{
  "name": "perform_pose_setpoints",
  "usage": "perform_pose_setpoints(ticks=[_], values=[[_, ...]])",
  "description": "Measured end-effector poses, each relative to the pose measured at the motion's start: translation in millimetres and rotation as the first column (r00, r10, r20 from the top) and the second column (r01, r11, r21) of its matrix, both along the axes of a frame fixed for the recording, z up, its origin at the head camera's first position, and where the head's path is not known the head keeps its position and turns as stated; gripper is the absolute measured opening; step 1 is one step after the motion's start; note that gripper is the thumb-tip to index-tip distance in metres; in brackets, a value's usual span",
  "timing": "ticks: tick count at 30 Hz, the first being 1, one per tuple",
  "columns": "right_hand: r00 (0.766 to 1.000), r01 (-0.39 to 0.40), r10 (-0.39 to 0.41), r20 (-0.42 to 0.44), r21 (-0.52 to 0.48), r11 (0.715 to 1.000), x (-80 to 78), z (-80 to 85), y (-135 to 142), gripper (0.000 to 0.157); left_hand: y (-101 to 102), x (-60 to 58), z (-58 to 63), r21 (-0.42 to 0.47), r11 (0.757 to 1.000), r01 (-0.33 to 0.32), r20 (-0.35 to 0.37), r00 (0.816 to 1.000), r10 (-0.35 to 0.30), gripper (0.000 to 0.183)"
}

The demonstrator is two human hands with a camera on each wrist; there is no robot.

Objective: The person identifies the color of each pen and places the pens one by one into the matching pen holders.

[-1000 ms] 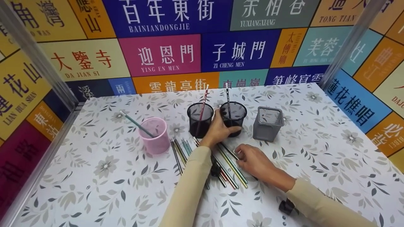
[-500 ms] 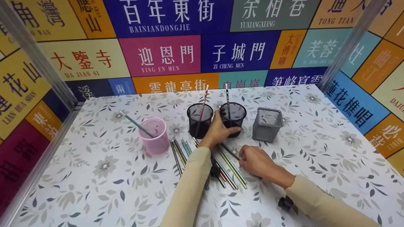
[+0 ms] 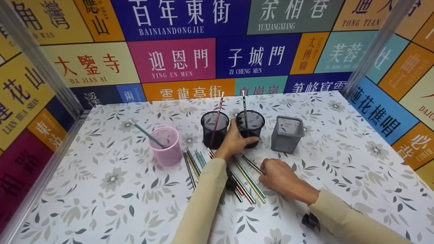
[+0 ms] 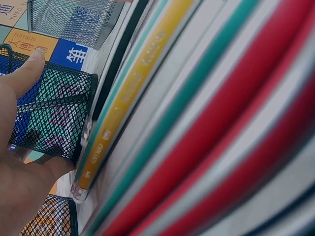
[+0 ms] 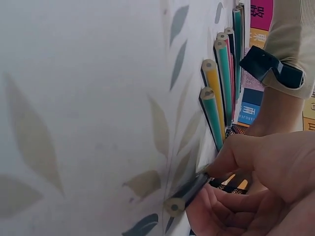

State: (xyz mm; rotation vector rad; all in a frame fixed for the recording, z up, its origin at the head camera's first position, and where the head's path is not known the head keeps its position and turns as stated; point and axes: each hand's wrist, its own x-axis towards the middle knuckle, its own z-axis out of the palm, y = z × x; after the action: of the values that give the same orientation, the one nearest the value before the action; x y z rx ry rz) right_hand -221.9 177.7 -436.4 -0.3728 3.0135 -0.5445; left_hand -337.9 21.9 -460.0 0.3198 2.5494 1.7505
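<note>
My left hand [image 3: 234, 140] grips the black round mesh pencil cup [image 3: 256, 123], in which a dark patterned pencil [image 3: 244, 103] stands leaning. The left wrist view shows the thumb and fingers around the mesh wall [image 4: 54, 110]. On the table to its right, my right hand [image 3: 281, 178] pinches a black pencil [image 3: 251, 163] between thumb and fingers. In the right wrist view that pencil [image 5: 189, 191] points its unsharpened end at the camera, close to the tablecloth. Loose pencils [image 3: 249, 183] in yellow, green, red and dark colours lie under my left forearm, which hides some of them.
A second black mesh cup [image 3: 208, 135] with a red pencil [image 3: 219, 110] stands left of the gripped one. Farther left is a pink cup [image 3: 169, 154] holding a teal pencil [image 3: 145, 131]. A grey square mesh cup [image 3: 286, 140] stands to the right. Printed panels wall in the table.
My right hand has shifted slightly right and toward me, drawing the black pencil away from the other loose ones. The left hand and the cups stay in place.
</note>
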Motion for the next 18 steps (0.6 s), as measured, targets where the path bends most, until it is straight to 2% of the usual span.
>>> perform_pose_setpoints(ticks=[4, 7, 12, 18], values=[[1.000, -0.012, 0.012, 0.024, 0.011, 1.000, 2.7, 6.9, 7.0, 0.013, -0.6, 0.5, 0.9, 0.001, 1.000, 0.003, 0.003, 1.000, -0.003, 0.100], [0.997, -0.003, 0.000, 0.077, 0.038, 0.999, 4.3, 13.9, 12.7, 0.020, -1.5, 1.9, 2.1, 0.009, 1.000, 0.005, 0.025, 1.000, -0.005, 0.106], [0.990, -0.031, 0.020, 0.137, 0.083, 0.996, 6.5, 24.2, 26.5, 0.013, -1.7, 3.6, 3.1, 0.017, 1.000, 0.004, 0.067, 0.998, -0.005, 0.118], [0.982, -0.049, 0.042, 0.182, 0.032, 0.998, 4.0, 37.9, 43.7, 0.015, 0.5, 2.0, 3.8, 0.022, 1.000, 0.001, 0.072, 0.997, -0.003, 0.111]])
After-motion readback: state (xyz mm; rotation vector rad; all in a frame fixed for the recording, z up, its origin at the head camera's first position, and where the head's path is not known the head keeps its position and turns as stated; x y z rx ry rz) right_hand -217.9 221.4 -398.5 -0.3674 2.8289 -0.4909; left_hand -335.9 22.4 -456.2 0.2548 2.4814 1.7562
